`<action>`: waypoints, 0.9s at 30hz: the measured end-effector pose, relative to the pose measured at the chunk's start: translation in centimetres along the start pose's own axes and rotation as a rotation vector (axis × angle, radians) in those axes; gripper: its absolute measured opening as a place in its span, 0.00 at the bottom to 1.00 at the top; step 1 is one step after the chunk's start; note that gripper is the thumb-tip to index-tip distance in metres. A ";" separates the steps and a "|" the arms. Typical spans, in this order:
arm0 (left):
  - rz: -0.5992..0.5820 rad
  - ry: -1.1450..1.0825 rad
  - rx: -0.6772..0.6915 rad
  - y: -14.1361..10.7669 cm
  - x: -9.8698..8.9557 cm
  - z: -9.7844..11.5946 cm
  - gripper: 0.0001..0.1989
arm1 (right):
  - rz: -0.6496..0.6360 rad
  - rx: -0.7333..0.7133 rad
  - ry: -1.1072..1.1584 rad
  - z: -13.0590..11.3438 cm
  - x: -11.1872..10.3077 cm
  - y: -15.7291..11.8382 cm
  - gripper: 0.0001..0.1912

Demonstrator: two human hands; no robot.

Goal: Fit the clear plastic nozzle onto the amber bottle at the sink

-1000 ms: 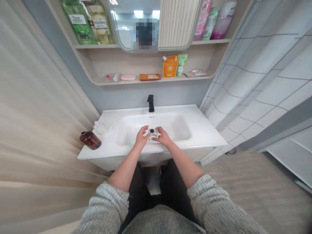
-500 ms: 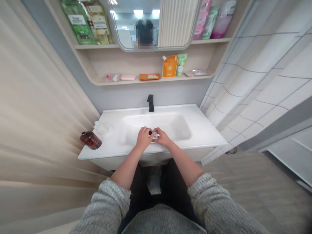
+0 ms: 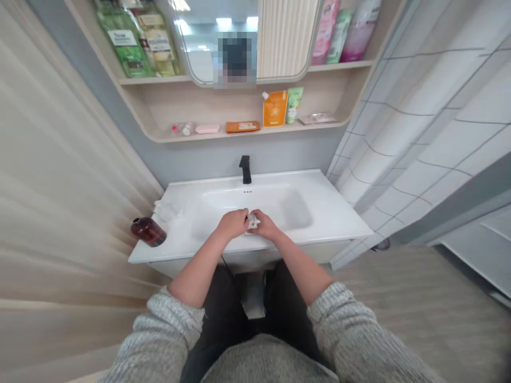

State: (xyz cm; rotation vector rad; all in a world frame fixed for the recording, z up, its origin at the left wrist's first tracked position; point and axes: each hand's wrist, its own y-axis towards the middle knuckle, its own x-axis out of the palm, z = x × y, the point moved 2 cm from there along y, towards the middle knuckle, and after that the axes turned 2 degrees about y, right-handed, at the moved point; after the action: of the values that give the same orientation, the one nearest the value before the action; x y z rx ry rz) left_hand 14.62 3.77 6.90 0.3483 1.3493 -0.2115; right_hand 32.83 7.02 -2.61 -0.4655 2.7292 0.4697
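Both my hands meet over the front rim of the white sink. My left hand is closed around a small black part, mostly hidden by the fingers; only a dark sliver shows. My right hand is closed on a crumpled white tissue, pressed against that black part. A thin dark line shows below my left forearm; I cannot tell whether it belongs to the held part. On the counter's left end stands a brown bottle with an uncapped neck. Behind it lies a clear, crumpled plastic wrap.
A black faucet rises behind the basin. Above it, a wall shelf carries an orange pouch, a green tube, an orange packet and several small items. Curtains hang at the left; a tiled wall stands at the right.
My left hand has turned over the black part, which is now more covered, and its wrist has shifted left. More of the white tissue shows. The view has tilted slightly.
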 end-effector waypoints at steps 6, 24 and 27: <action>-0.008 0.065 -0.050 -0.1 -0.8 -0.2 0.19 | 0.001 0.010 0.000 -0.2 -0.1 -0.1 0.36; 0.047 0.040 -0.017 -0.2 -0.1 0.5 0.16 | 0.008 -0.011 0.004 -0.6 0.0 -0.2 0.34; -0.009 0.013 -0.034 -0.5 -0.3 0.0 0.15 | 0.015 0.004 0.015 -0.4 0.0 -0.1 0.35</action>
State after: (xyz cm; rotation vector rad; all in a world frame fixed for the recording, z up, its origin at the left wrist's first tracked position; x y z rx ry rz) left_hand 14.42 3.32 7.10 0.3154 1.3661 -0.1937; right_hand 32.71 6.77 -2.28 -0.4503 2.7493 0.4667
